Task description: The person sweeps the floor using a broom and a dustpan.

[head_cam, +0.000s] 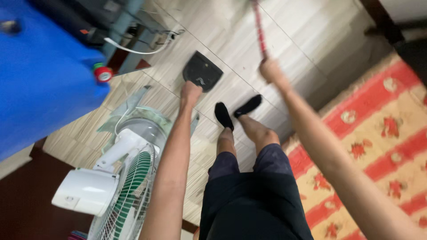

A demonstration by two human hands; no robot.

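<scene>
Left hand gripped a dark dustpan on the floor; right hand clenched a red broom handle, sweeping seemingly unfinished

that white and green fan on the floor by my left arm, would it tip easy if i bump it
Probably fairly easy. The fan carries a wide green-bladed head and a white motor housing high above its round base, so it looks top-heavy. It stands on smooth floor tiles, so a nudge may slide it first. Your left hand holds the dustpan close beside it.
</scene>
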